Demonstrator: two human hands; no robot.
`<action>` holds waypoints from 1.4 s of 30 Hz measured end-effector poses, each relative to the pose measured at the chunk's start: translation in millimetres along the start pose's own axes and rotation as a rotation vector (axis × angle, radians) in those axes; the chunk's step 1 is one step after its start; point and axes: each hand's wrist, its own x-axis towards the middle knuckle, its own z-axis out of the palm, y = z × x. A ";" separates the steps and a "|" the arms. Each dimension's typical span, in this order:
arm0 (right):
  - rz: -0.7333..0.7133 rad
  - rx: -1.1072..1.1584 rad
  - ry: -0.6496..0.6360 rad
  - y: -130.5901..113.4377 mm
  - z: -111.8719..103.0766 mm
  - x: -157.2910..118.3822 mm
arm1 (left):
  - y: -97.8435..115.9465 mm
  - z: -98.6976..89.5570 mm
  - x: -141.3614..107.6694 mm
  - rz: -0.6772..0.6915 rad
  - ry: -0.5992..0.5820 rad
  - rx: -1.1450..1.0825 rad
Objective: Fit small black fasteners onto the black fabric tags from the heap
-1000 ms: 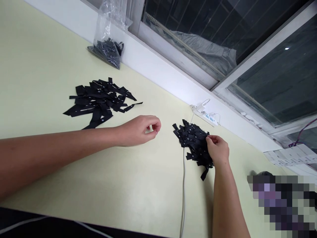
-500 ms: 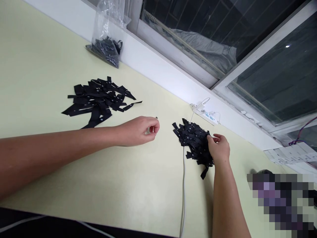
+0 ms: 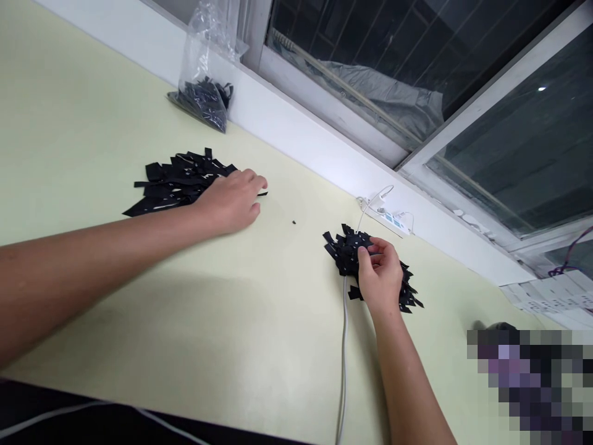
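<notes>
Head view: left hand [image 3: 234, 198], mid-frame before, now over black strips [image 3: 162, 184], upper left; grip hidden, can't tell. Right hand [image 3: 382, 278] shifted left across strip heap [image 3: 346, 252], right of centre; narrow curl, hold unclear. Both hands now at strips.

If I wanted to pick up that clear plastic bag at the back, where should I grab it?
Probably grip the plastic bag by its see-through upper part, coming from the front: the white ledge rises right behind it, and the black strips inside fill only the bottom, leaving slack plastic above.
</notes>
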 end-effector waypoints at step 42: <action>0.109 0.570 -0.761 -36.7 24.8 -34.9 | 65.6 14.8 -42.4 0.182 -0.359 -0.792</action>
